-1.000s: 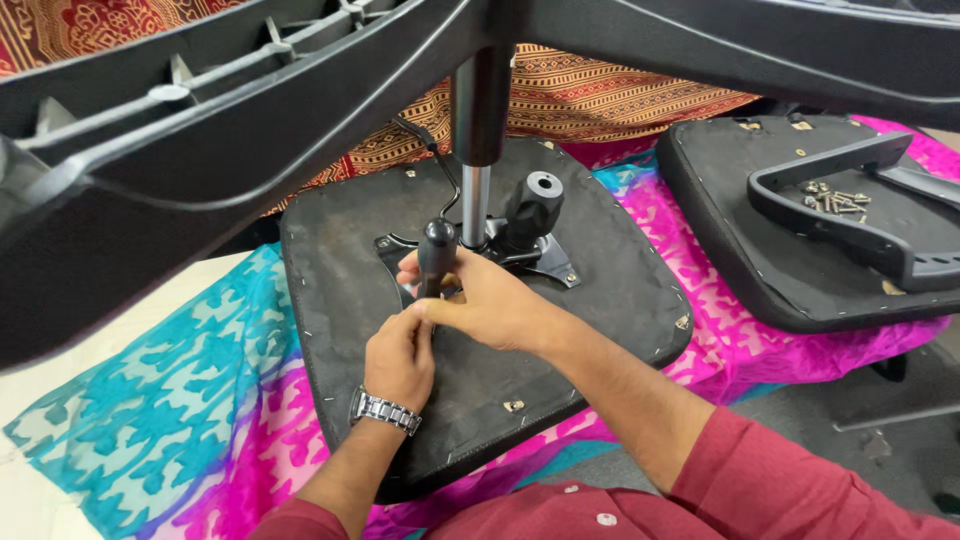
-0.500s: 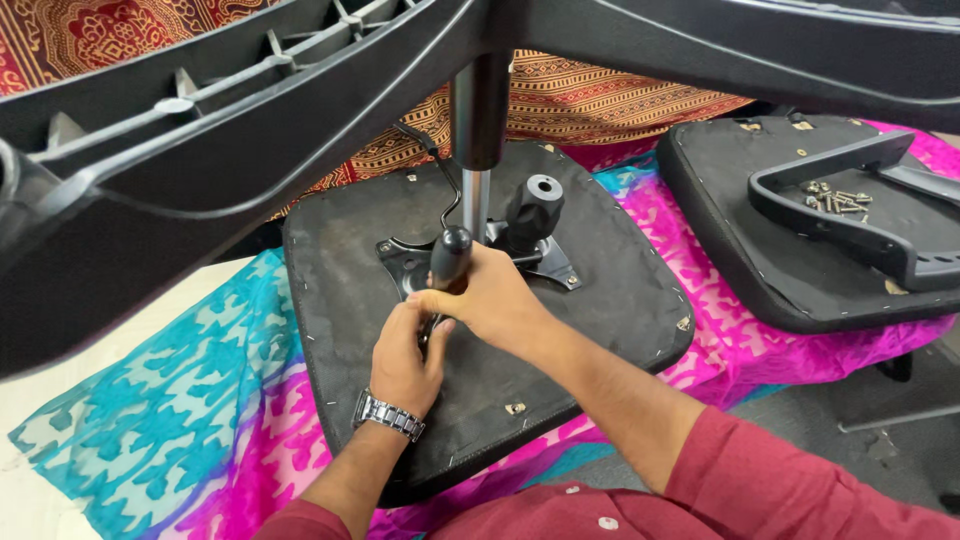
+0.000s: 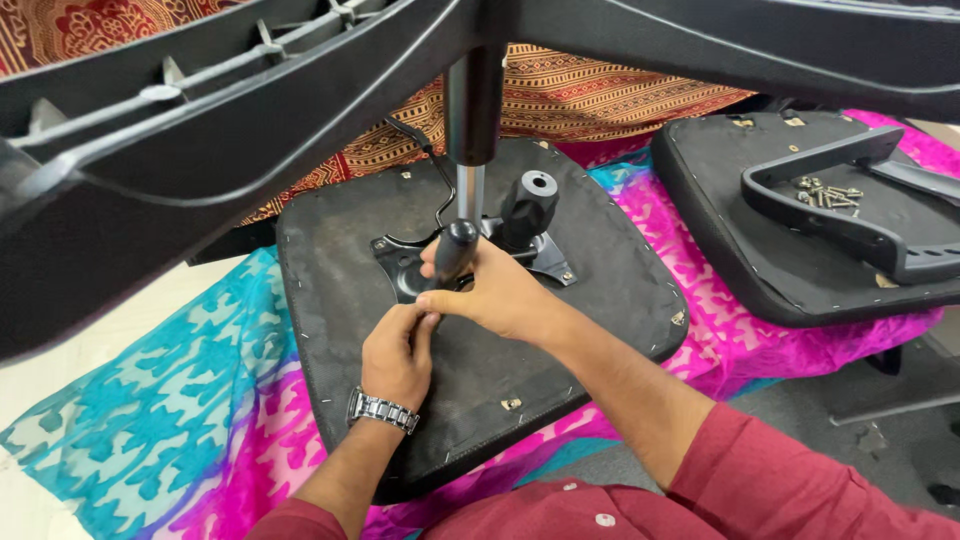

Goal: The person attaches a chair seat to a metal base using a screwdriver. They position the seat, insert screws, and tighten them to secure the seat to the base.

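Head cam: right hand (image 3: 495,290) is wrapped around the black lever handle (image 3: 453,252), which now tilts a bit more upright than a second ago. Left hand (image 3: 395,352) pinches closed just below it, over the upturned seat base (image 3: 330,300), so the fitting looks underway.

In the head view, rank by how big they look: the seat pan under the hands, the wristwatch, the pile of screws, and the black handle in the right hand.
1. Seat pan, by far the largest.
2. Black handle.
3. Wristwatch and pile of screws look about alike; the screws lie farther from the camera, so their order is unsure.
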